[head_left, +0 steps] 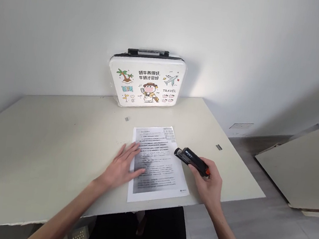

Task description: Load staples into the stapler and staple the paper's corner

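A printed sheet of paper (158, 160), perhaps one of a stack, lies near the table's front edge. My left hand (122, 165) rests on its left side, fingers spread and holding nothing. In my right hand (208, 181) is a black stapler (193, 160) with an orange-red part at its rear end. The stapler's front end points left, at the right edge of the paper; whether it touches the sheet I cannot tell.
A white cartoon-printed case (149, 83) with a black handle stands against the wall behind the paper. Small strips of staples (218, 147) lie on the table (55, 153), one to the right and one near the case (127, 119). A pale panel (302, 169) stands at the right.
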A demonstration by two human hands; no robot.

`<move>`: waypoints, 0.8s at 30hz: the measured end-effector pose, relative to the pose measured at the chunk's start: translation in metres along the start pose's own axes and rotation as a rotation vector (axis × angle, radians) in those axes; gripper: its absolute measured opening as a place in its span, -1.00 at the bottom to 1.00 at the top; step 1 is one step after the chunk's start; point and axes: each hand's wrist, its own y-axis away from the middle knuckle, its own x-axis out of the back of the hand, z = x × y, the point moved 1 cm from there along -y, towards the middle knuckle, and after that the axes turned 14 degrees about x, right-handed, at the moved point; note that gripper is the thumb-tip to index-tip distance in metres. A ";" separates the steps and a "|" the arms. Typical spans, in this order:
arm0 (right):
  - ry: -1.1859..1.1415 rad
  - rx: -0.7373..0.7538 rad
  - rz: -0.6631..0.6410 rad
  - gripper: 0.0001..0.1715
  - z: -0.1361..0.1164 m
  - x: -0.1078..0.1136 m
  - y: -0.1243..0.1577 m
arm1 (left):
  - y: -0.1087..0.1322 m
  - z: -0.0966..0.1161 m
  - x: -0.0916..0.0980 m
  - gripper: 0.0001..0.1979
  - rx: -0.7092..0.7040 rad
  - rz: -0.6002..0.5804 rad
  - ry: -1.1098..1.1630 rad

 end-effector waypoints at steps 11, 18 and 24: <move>0.176 0.263 0.129 -0.76 -0.014 -0.001 -0.001 | -0.083 0.081 -0.057 -0.24 -0.056 -0.039 0.080; 0.157 0.218 0.154 -0.73 -0.011 -0.001 -0.002 | -0.115 0.108 -0.075 -0.32 -0.037 -0.049 0.195; 0.042 0.163 -0.061 -0.71 -0.011 -0.012 -0.003 | -0.079 0.047 -0.035 -0.45 0.073 -0.007 0.518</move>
